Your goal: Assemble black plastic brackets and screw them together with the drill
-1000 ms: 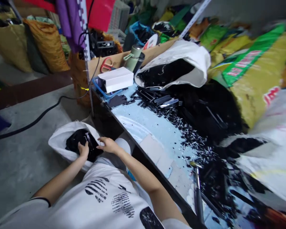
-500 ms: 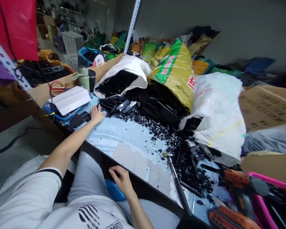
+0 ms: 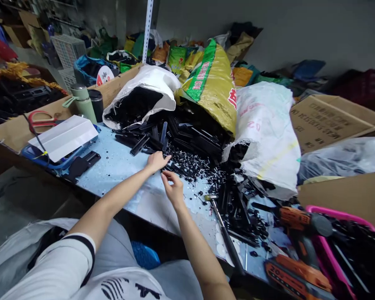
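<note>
My left hand is at the near edge of a heap of small black parts and metal pins, its back towards me and its fingers curled mostly out of sight. Just to the right and nearer, my right hand has thumb and fingers bent together. A small dark bit shows between the two hands, too small to name. Long black plastic pieces lie beyond my left hand. Behind them a white sack and a yellow-green sack spill black parts onto the blue table surface.
A hammer lies right of my hands, beside black parts. Further right are an orange cordless drill and a pink bin. Another white sack leans behind. Left stand a blue tray, scissors and a green bottle.
My left hand has moved right, from the black strips to the small-parts heap. My right hand has risen from my lap to beside it. The view has shifted right.
</note>
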Demonstrator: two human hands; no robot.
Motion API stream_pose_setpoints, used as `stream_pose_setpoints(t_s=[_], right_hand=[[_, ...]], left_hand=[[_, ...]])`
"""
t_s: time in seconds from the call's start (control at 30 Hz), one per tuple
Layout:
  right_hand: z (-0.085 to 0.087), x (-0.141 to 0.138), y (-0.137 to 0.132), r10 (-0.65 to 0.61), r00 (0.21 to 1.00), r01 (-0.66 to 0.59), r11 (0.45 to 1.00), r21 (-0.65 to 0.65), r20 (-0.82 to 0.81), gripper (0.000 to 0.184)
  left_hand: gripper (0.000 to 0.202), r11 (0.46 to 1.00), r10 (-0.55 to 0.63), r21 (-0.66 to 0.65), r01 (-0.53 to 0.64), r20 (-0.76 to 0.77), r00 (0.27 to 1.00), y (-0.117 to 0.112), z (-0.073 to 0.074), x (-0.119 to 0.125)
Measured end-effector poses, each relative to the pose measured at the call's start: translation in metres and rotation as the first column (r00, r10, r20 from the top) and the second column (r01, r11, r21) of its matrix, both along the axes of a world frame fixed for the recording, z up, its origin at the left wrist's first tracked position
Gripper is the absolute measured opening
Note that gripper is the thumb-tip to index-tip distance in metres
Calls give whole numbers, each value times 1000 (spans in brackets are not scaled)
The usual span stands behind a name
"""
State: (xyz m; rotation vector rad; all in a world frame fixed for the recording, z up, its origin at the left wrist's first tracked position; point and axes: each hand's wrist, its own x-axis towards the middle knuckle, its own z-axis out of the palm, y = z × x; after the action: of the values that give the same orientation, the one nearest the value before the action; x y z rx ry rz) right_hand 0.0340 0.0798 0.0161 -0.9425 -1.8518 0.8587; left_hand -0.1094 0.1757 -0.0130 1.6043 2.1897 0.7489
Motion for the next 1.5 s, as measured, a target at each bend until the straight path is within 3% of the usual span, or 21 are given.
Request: stream_pose_setpoints(t_s=[0.03, 0.1, 0.2, 0.27, 0.33, 0.43, 0.53, 0.63, 0.73, 0.8, 0.87, 0.93, 1.0, 1.03, 1.13, 1.2, 1.27, 1.3, 1.37, 1.4, 1.5], right_hand=[[0, 3, 13, -13, 1000, 13, 1000, 12, 12, 24], [-5, 13, 33, -20, 998, 19, 999, 27, 62, 25], [-17, 27, 52, -13, 986, 6, 999, 41, 166, 27], [-24, 28, 64, -6, 971, -5, 999, 46, 238, 27], [-28, 19, 80, 5, 957, -21, 998, 53, 289, 28], [-27, -11, 116, -17, 945, -21, 993, 115, 327, 32], [-21, -53, 161, -123, 914, 38, 975, 220, 387, 33], [-13, -92, 200, -278, 798, 197, 959, 204, 535, 31], [-7, -115, 222, -335, 696, 299, 939, 167, 635, 32], [-5, -117, 226, -333, 723, 321, 938, 132, 606, 31], [-3, -109, 220, -301, 798, 328, 944, 44, 522, 28], [-1, -92, 206, -276, 855, 314, 949, -15, 440, 27], [4, -71, 184, -262, 863, 290, 957, 1, 432, 27], [8, -59, 170, -267, 854, 281, 959, 36, 446, 27], [20, -24, 118, -189, 899, 184, 982, 52, 395, 31], [25, -3, 78, 60, 966, -36, 994, -99, 251, 37], [23, 15, 42, 335, 940, -302, 909, -287, 70, 41], [19, 22, 27, 365, 931, -346, 876, -336, -5, 42], [8, 39, 5, 309, 944, -327, 846, -420, -113, 40], [2, 48, -3, 247, 960, -280, 847, -452, -133, 39], [-11, 75, -27, -23, 999, 10, 928, -372, -30, 33]], left_hand=[[45, 998, 30, 51, -28, -39, 999, 0, 6, -13], [33, 957, 227, 218, -192, -153, 962, 0, 15, -53], [31, 897, 427, 224, -380, -217, 878, 2, 23, -127], [31, 918, 386, 193, -345, -243, 890, 6, 23, -166], [26, 975, 207, 132, -177, -277, 938, 13, 21, -189], [24, 998, 13, 55, 4, -315, 949, 24, 12, -192], [30, 998, 42, 64, -20, -366, 930, 26, 4, -175], [27, 990, 100, 134, -53, -371, 923, 13, 4, -155], [24, 951, 101, 306, -46, -165, 981, -11, 13, -136], [27, 918, 23, 389, -76, 138, 990, -30, 22, -122], [34, 922, -93, 366, -126, 524, 847, -50, 32, -106], [43, 950, -150, 278, -140, 804, 575, -70, 43, -89], [49, 973, -136, 195, -123, 916, 378, -88, 51, -71], [50, 982, -121, 164, -99, 931, 345, -97, 54, -63], [49, 995, -95, 81, 51, 908, 408, -119, 54, -35], [47, 987, -107, 30, 161, 861, 498, -133, 48, -15], [46, 975, -173, 48, 216, 774, 609, -145, 38, 5], [44, 970, -234, 115, 216, 687, 687, -151, 33, 16], [33, 913, -347, 349, 212, 390, 853, -162, 23, 36], [26, 850, -368, 475, 230, 223, 903, -167, 19, 46], [18, 670, -369, 678, 302, -49, 928, -181, 14, 72]])
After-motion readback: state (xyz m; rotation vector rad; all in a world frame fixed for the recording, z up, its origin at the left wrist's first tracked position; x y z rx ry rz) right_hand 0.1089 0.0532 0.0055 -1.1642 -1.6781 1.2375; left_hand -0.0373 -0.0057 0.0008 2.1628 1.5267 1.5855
